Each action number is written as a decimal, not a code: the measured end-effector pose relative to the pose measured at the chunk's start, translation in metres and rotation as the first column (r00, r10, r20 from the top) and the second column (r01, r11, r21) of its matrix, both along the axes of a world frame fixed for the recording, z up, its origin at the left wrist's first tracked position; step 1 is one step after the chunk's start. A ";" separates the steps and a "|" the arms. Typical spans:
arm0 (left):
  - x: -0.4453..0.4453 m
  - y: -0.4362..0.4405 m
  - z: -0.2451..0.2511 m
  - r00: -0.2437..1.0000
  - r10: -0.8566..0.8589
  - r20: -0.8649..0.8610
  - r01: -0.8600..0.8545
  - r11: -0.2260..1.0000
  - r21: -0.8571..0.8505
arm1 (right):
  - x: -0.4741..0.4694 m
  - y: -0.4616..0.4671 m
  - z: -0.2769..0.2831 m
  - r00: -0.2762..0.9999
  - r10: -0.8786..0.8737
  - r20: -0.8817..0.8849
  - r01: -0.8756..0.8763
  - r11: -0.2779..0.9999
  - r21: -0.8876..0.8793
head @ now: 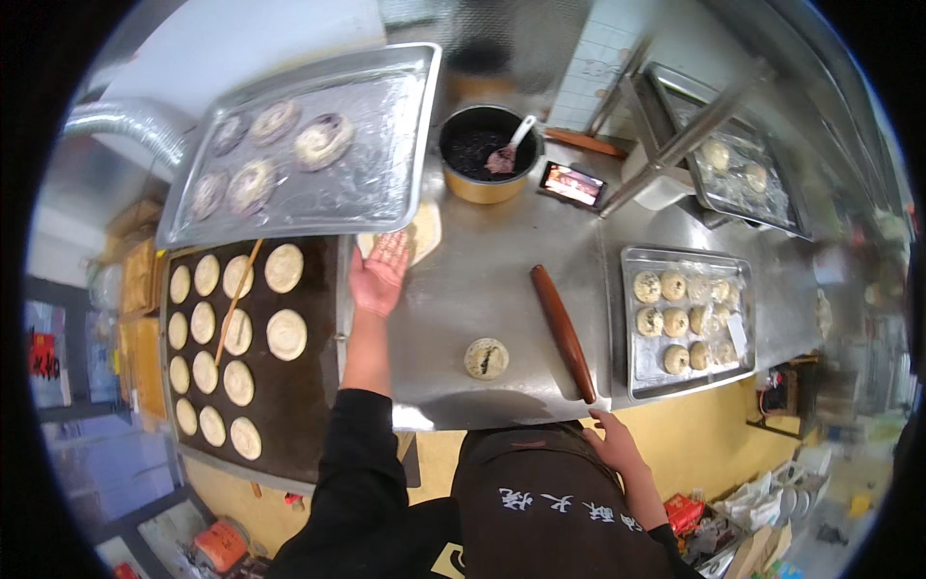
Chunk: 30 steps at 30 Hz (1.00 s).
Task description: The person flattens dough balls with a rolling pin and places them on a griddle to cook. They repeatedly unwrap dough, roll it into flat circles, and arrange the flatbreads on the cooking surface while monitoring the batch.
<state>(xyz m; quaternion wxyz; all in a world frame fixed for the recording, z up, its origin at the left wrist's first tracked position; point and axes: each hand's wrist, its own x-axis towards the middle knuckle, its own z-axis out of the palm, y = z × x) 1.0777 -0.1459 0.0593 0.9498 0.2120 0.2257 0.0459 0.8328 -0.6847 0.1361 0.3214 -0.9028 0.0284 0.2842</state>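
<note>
My left hand (379,272) is palm up at the near right corner of a large metal tray (362,195), which holds several purple-tinged dough rounds (324,141) under plastic film. Whether the fingers support the tray or only lie beside it, I cannot tell. Close by its fingers, partly under the tray, lies a flat sheet of dough (425,235). My right hand (612,438) is at the table's front edge, fingers apart and empty, just below the end of a dark wooden rolling pin (563,333). One dough ball (486,359) with dark specks sits on the steel table (448,304).
Flat dough rounds (286,334) and a thin wooden stick (239,302) lie on the griddle (318,405) at left. Behind the table's middle stand a pot of dark filling (485,189) with a spatula (511,145) and a phone (573,184). A tray of dough balls (636,376) is at right.
</note>
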 end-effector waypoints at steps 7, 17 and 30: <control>-0.118 -0.058 0.037 0.992 0.122 0.030 -0.109 0.954 -0.278 | 0.027 -0.002 -0.017 0.988 0.152 0.015 -0.153 0.986 0.071; -0.218 -0.229 0.012 0.898 -0.181 -0.401 0.275 -0.480 0.833 | 0.045 -0.009 -0.009 0.965 0.259 -0.032 -0.256 0.963 0.081; -0.211 -0.253 -0.045 0.918 -0.084 -0.387 0.276 -0.566 0.777 | 0.022 -0.044 -0.014 0.979 0.198 -0.051 -0.197 0.980 0.014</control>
